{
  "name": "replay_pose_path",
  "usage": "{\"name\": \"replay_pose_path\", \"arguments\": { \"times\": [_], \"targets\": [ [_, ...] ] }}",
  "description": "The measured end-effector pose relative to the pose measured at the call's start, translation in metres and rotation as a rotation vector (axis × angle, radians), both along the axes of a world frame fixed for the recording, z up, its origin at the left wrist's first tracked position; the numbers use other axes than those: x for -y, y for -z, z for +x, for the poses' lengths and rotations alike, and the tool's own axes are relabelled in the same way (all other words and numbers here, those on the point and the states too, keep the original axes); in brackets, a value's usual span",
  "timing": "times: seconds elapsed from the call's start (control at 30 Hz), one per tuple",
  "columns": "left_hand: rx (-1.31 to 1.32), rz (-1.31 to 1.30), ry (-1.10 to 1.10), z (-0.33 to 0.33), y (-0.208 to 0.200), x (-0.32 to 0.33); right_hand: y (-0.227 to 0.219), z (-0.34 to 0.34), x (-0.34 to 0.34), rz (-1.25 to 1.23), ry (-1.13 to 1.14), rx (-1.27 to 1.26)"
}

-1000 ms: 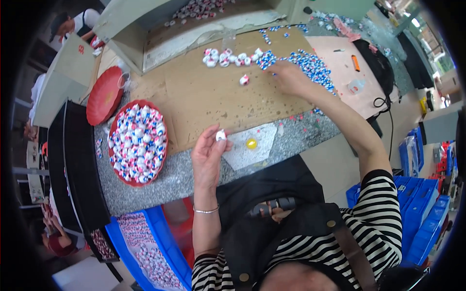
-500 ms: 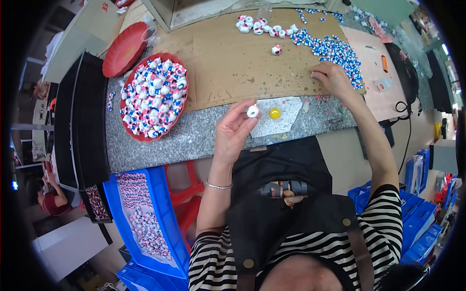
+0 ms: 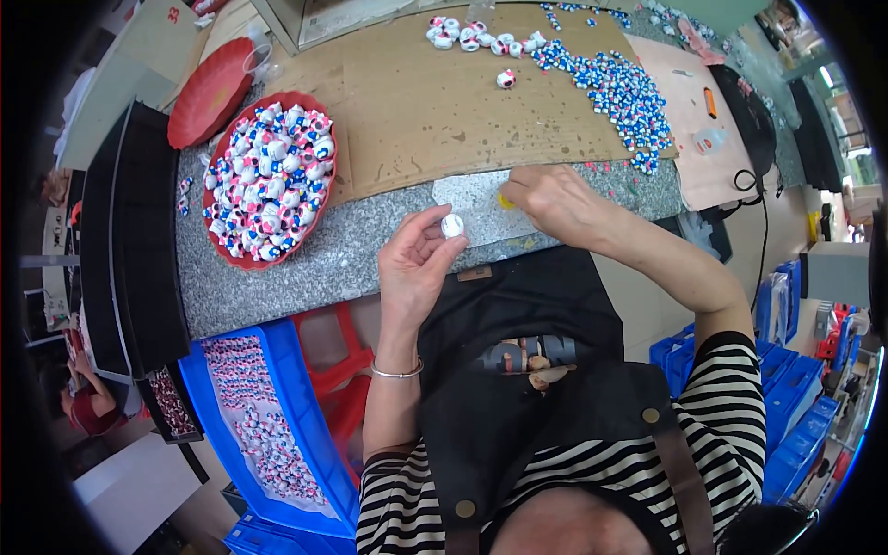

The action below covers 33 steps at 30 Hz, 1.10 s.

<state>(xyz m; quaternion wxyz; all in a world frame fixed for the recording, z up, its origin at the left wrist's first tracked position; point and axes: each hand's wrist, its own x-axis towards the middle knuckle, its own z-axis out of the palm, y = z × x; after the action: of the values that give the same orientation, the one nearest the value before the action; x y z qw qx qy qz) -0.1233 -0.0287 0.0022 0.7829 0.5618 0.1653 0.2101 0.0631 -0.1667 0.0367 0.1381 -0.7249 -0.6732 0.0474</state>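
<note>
My left hand (image 3: 413,265) pinches a small round white piece (image 3: 452,228) between thumb and fingertips, just over the front edge of the worktop. To its right, my right hand (image 3: 558,202) is closed, its fingertips down at a yellow blob (image 3: 505,201) on a pale sheet (image 3: 481,222). Whatever those fingers hold is too small and covered to make out. Beyond lies a brown cardboard sheet (image 3: 416,120) with one white-and-pink figurine piece (image 3: 506,80) on it. A heap of tiny blue-and-white pieces (image 3: 615,97) spreads along its right side.
A red fluted tray (image 3: 326,176) full of white, pink and blue figurines stands left, beside another red tray (image 3: 205,97). Several white pieces (image 3: 470,39) sit at the back. An orange cutter (image 3: 709,103) lies right. Below left is a blue crate (image 3: 213,425) near a red stool (image 3: 342,407).
My right hand has moved from the blue-and-white heap left and nearer, to the yellow blob. My left hand still holds the white piece, now turned differently. The whole view has shifted slightly.
</note>
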Motion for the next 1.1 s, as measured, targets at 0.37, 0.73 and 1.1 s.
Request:
{"name": "replay_pose_path", "arguments": {
  "times": [0.37, 0.73, 1.1],
  "targets": [
    [-0.072, 0.631, -0.193, 0.009, 0.013, 0.018, 0.004, 0.001, 0.003, 0.146, 0.041, -0.133],
    [0.06, 0.177, 0.169, 0.025, 0.013, 0.031, -0.01, -0.021, 0.029, 0.087, 0.392, -1.278],
    [-0.112, 0.003, 0.356, 0.016, -0.017, 0.01, -0.022, -0.031, 0.02, 0.352, 0.094, -0.741]
  ]
}}
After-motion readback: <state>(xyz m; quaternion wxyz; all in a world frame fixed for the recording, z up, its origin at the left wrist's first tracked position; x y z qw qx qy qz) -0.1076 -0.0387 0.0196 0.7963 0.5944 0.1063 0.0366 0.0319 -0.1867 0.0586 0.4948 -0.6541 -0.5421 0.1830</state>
